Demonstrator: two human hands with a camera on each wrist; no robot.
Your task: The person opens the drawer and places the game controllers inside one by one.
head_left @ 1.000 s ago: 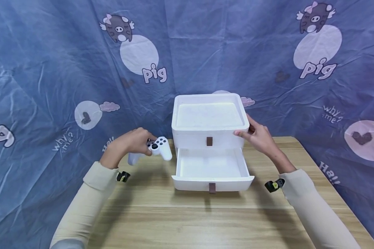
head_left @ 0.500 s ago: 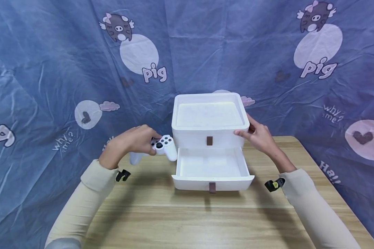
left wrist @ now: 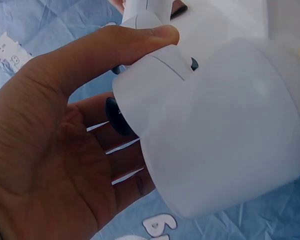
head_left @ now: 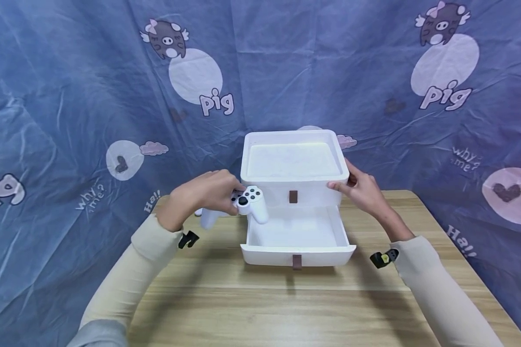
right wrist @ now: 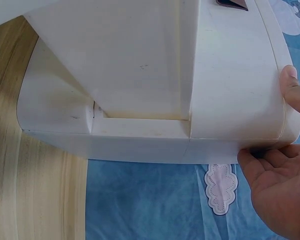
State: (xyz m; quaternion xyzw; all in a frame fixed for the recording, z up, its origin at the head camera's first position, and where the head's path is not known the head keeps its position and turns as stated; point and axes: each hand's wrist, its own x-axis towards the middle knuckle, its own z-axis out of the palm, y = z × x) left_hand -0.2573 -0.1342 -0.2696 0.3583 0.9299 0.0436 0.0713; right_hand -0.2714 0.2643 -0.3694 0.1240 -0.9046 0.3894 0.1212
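Observation:
A white game controller [head_left: 258,207] is pinched by my left hand [head_left: 212,193], thumb on one side and fingers on the other. In the left wrist view the controller's grip [left wrist: 215,125] fills much of the picture. Its right grip overlaps the left rear corner of the pulled-out lower drawer [head_left: 297,255] in the head view. My right hand [head_left: 360,190] holds the upper right corner of the white drawer box [head_left: 271,193], thumb at the front, fingers along the side. Nothing shows inside the lower drawer. The upper drawer, with a brown tab [head_left: 293,196], is closed.
The wooden table [head_left: 260,313] carries the box near its back edge. A blue cloth with pig prints [head_left: 278,62] hangs behind and at both sides. The box top [head_left: 293,161] is a shallow rimmed tray. A brown tab [head_left: 297,261] hangs on the lower drawer's front.
My left hand has moved right with the controller, from beside the box to the open drawer's left side. The right hand and the box have stayed in place.

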